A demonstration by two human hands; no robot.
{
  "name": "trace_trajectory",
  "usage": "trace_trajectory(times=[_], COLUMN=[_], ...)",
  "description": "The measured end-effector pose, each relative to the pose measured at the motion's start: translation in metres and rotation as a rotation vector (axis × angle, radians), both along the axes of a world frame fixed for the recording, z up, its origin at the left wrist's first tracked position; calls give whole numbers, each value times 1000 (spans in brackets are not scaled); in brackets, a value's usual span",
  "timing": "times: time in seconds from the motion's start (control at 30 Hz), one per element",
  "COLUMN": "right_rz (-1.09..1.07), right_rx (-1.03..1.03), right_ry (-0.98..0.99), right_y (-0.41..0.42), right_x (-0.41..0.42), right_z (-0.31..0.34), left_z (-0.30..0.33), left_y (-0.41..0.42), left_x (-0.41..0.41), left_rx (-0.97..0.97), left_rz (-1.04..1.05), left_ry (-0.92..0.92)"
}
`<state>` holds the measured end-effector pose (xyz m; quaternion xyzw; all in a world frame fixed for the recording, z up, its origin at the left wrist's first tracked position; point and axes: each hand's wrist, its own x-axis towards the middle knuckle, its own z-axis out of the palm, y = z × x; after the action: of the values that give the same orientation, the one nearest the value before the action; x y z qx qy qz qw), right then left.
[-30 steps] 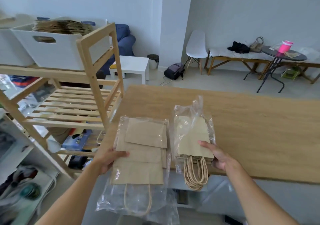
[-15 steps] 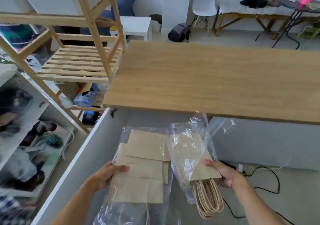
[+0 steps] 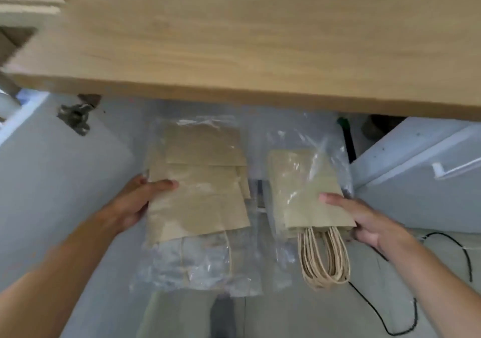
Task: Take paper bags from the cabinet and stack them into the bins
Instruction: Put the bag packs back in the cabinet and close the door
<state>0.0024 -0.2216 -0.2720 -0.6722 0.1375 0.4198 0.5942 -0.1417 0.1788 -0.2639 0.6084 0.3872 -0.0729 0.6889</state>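
Note:
Two packs of flat brown paper bags in clear plastic wrap hang below the wooden counter's front edge. My left hand (image 3: pixel 138 199) grips the wider pack (image 3: pixel 200 181) by its left side, thumb on top. My right hand (image 3: pixel 364 223) holds the narrower pack (image 3: pixel 304 189) at its lower right corner, thumb on top. A bundle of twine handles (image 3: pixel 322 257) dangles from that narrower pack. Both packs are in front of an open grey cabinet space. No bin is in view.
The wooden counter top (image 3: pixel 247 38) fills the upper half. A grey cabinet door (image 3: pixel 52 181) stands open on the left with a metal hinge (image 3: pixel 76 113). Another grey door with a handle (image 3: pixel 421 165) is at right. A black cable (image 3: pixel 416 298) lies on the floor.
My view has dropped from the room and the shelf down to below the counter. Both packs have come off the counter top and moved lower, toward the cabinet opening, still held in my hands.

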Motion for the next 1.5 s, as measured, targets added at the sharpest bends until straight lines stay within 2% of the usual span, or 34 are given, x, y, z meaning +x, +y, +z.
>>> trace_trajectory(times=[0.23,0.43,0.57,0.7,0.83,0.93,1.07,1.13,1.2,1.33,1.5], right_rz=[-69,-124,-92,-60,-41,58,246,394,632,1019,1213], right_rx=[-68,-83,-220,-344,-438,-509,-536,-518,-530,-584,-502], right_ry=[-120,-326,-431,-452,-502,-549,-556,-593,-620,-786,-1004], right_y=[53,88,99,97,86,82,74,69,63,64,121], right_x=[95,152,161,150,124,93,53,28,2,-48,-98], right_z=[-64,-81,-74,-55,-32,1,47,77,105,159,228], left_z=[-65,-83,-86,-78,-61,-30,22,51,83,149,217], left_y=[48,60,66,64,45,26,-9,-30,-51,-77,-73], left_x=[79,134,153,151,109,59,-6,-35,-63,-116,-186], left_rx=[110,349,526,873,938,960,932,918,935,1048,1219], left_rz=[-11,19,-6,-141,-276,-316,-270,-273,-294,-325,-224], left_ry=[-36,-55,-37,96,77,93,165,192,200,180,186])
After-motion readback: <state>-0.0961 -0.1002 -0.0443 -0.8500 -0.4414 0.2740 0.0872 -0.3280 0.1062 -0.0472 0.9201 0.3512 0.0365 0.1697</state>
